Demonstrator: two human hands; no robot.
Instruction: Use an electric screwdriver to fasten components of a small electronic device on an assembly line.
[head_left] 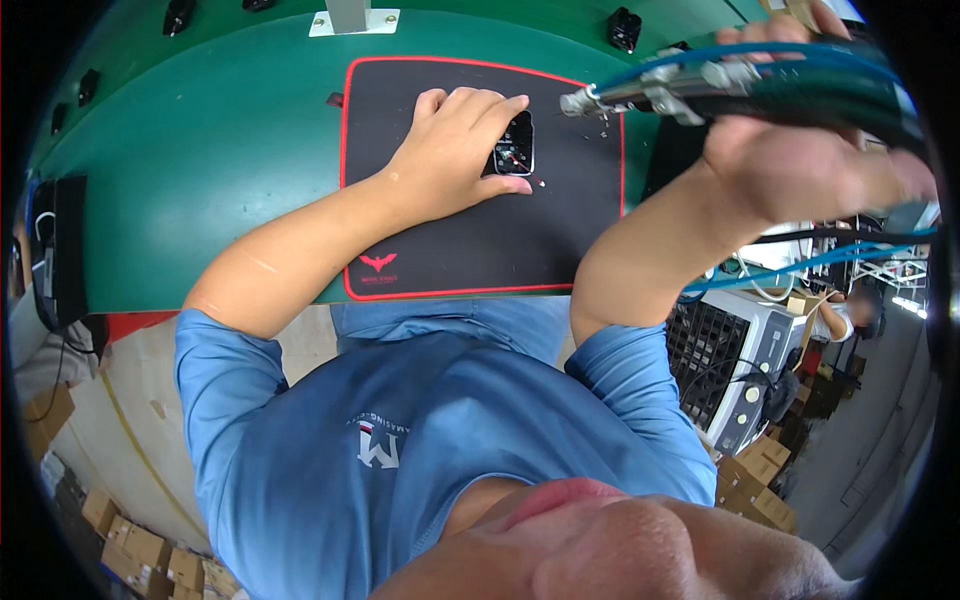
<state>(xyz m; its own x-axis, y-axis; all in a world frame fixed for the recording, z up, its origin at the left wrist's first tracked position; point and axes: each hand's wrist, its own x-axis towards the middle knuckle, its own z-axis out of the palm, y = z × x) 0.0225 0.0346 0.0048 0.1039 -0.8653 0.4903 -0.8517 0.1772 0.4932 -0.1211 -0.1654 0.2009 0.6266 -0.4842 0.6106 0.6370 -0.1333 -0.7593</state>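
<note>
My left hand (455, 145) rests on the dark mat with thumb and index finger at opposite ends of a small black rectangular device (515, 145). The device has a light rim, and small parts show inside it; the hand covers its left side. Raised to the right of the mat, my right hand (780, 165) is wrapped around a dark tool (690, 95) with metal fittings and a blue hose. Its metal tip points left, above the mat's right part. Motion blurs this hand and the tool, so its exact kind cannot be told.
The red-edged black mat (450, 240) lies on a green table (220, 200). Tiny light bits are scattered on the mat. A metal post with a white base (353, 22) stands at the back. Cables and a slatted machine (705, 350) are at the right; cardboard boxes (150, 550) stand on the floor.
</note>
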